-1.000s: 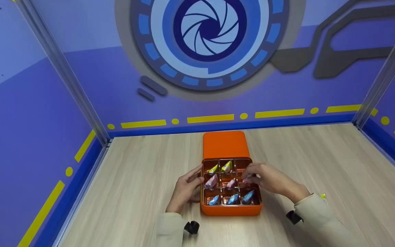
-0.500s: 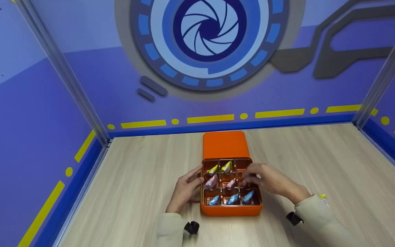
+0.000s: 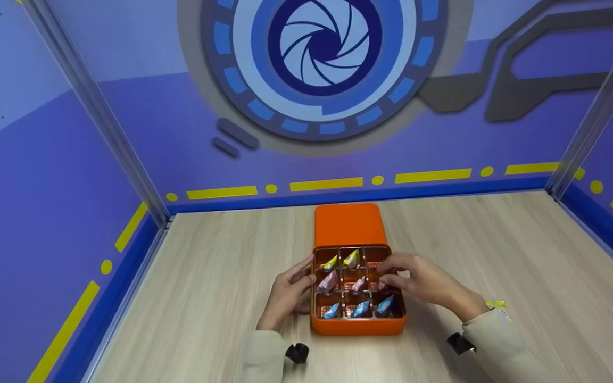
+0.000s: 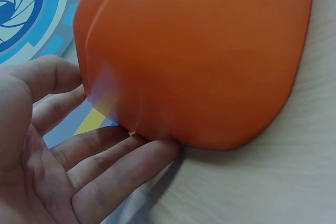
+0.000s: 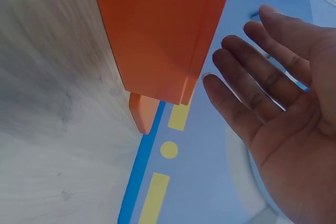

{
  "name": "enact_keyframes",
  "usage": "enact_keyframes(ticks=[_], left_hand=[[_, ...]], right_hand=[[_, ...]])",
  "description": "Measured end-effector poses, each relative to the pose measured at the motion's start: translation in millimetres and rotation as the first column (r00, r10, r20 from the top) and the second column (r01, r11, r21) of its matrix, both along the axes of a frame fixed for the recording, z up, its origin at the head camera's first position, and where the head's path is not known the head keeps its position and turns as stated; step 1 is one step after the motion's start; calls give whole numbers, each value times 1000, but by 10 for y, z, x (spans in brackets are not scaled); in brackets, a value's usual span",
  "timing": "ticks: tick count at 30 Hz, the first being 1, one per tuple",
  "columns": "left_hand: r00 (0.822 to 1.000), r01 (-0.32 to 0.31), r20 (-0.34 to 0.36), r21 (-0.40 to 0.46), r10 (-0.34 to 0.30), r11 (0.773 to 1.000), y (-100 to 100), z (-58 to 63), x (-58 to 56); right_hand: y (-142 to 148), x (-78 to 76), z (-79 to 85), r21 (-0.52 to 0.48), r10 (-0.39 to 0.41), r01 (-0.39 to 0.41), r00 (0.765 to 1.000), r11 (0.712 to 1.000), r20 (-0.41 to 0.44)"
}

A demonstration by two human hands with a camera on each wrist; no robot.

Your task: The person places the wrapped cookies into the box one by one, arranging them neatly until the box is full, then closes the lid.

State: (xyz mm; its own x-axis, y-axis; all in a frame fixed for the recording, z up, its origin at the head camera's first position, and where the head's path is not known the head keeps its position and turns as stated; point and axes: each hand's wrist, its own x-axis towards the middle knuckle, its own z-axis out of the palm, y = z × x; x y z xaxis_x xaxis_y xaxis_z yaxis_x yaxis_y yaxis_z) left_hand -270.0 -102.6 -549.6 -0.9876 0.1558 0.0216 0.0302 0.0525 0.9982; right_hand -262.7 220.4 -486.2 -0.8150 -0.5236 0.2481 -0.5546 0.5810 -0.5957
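An orange box point(image 3: 358, 326) holds a clear divided insert, with small wrapped candies in most of its compartments. Yellow candies point(image 3: 351, 259) lie in the far row, pink candies point(image 3: 328, 282) in the middle row and blue candies point(image 3: 384, 305) in the near row. My left hand point(image 3: 285, 292) rests its extended fingers against the box's left side; the left wrist view shows the fingertips on the orange wall. Over the right end of the middle row, my right hand point(image 3: 428, 282) hovers with loose fingers, nothing between them. Just below its thumb, a pink candy point(image 3: 382, 285) lies partly hidden.
The orange lid point(image 3: 350, 224) lies directly behind the box, close to the back wall. A yellow-and-white wrapped piece point(image 3: 499, 307) is on the wooden table beside my right sleeve, partly covered. Blue printed walls enclose the table.
My right hand has let go of a pink candy in the middle row's right compartment and shifted slightly right, its fingers spreading. My left hand stays in place.
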Motion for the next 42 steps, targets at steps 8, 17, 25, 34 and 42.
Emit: enact_keyframes(ticks=[8, 17, 25, 34, 42], left_hand=[[1000, -5, 4, 13, 5, 1000, -2, -7, -1], [1000, -5, 6, -2, 5, 1000, 7, 2, -6], [1000, -5, -5, -11, 4, 1000, 4, -1, -17], [1000, -4, 6, 4, 4, 1000, 10, 3, -7], [1000, -8, -3, -3, 8, 1000, 5, 2, -2]], right_hand=[[107, 65, -2, -60, -22, 21, 1000, 998, -18], [287, 149, -16, -70, -99, 91, 988, 993, -117], [447, 236, -53, -75, -198, 188, 966, 979, -167], [656, 305, -94, -15, -297, 297, 949, 955, -110], [825, 366, -144, 70, -358, 366, 927, 928, -109]])
